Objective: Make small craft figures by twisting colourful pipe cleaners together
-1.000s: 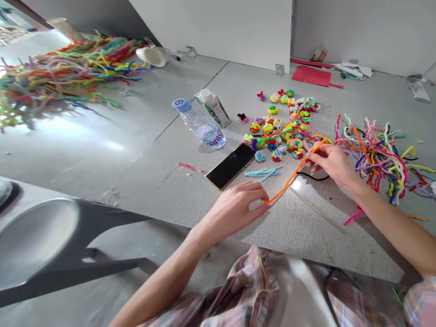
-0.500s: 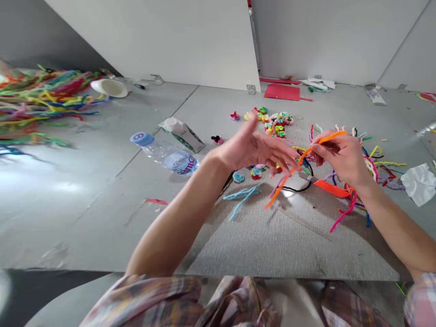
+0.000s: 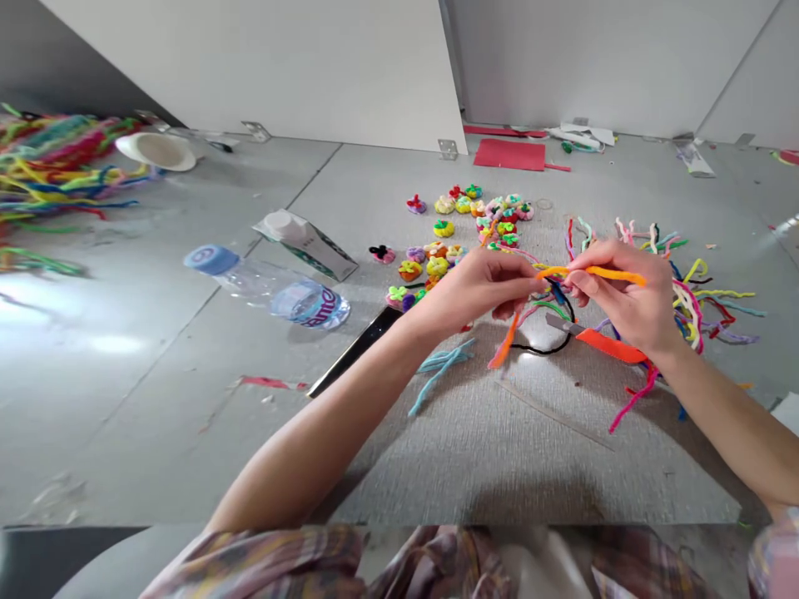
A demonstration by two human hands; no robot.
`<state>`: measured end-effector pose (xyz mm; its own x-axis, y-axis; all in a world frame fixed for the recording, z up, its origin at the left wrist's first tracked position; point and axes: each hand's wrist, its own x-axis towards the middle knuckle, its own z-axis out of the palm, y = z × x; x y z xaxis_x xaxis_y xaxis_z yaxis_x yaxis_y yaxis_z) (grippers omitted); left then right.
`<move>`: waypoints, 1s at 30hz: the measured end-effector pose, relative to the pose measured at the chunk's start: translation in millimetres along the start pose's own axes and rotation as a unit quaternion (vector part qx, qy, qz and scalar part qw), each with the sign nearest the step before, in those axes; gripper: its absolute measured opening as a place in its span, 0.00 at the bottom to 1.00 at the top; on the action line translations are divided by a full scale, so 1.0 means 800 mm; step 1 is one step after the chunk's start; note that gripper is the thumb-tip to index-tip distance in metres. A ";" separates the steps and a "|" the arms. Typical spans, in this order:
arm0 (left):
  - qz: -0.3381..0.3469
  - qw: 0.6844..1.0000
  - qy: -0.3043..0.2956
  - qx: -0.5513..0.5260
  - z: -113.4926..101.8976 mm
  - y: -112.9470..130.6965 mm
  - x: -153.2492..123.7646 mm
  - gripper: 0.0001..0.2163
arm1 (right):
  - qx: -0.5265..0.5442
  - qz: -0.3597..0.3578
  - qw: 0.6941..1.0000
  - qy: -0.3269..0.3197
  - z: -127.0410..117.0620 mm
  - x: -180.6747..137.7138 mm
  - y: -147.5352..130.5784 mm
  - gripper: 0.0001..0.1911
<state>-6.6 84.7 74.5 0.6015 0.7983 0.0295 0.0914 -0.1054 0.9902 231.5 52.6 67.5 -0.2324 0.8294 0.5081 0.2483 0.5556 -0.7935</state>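
Observation:
Both my hands are raised over the grey table (image 3: 474,449) and pinch one orange pipe cleaner (image 3: 608,272). My left hand (image 3: 480,283) grips it near the middle, and its loose end hangs down to the left. My right hand (image 3: 624,295) has its fingers closed on the other stretch, whose tip sticks out to the right. Behind the hands lies a cluster of small colourful pipe-cleaner flowers (image 3: 459,218). A tangle of loose coloured pipe cleaners (image 3: 692,283) spreads to the right of my right hand.
A plastic water bottle (image 3: 275,291) and a small carton (image 3: 305,241) lie to the left, with a dark phone (image 3: 353,353) partly under my left forearm. Light blue strands (image 3: 440,366) and an orange-handled tool (image 3: 608,343) lie below the hands. Another big heap of pipe cleaners (image 3: 56,166) is far left.
My left hand lifted off the table, opened briefly, then closed on the orange pipe cleaner near my right hand. The pipe cleaner rose off the table. The view swung left and tilted down.

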 end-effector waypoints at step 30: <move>0.022 0.987 0.152 -0.049 -0.002 -0.029 0.011 0.06 | 0.300 0.304 0.900 -0.083 0.053 -0.033 0.053 0.14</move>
<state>-4.9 95.3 52.3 0.3357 0.9370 0.0969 -0.0145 -0.0977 0.9951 208.2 52.0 6.2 -0.3744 0.9219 -0.0996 -0.1632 -0.1713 -0.9716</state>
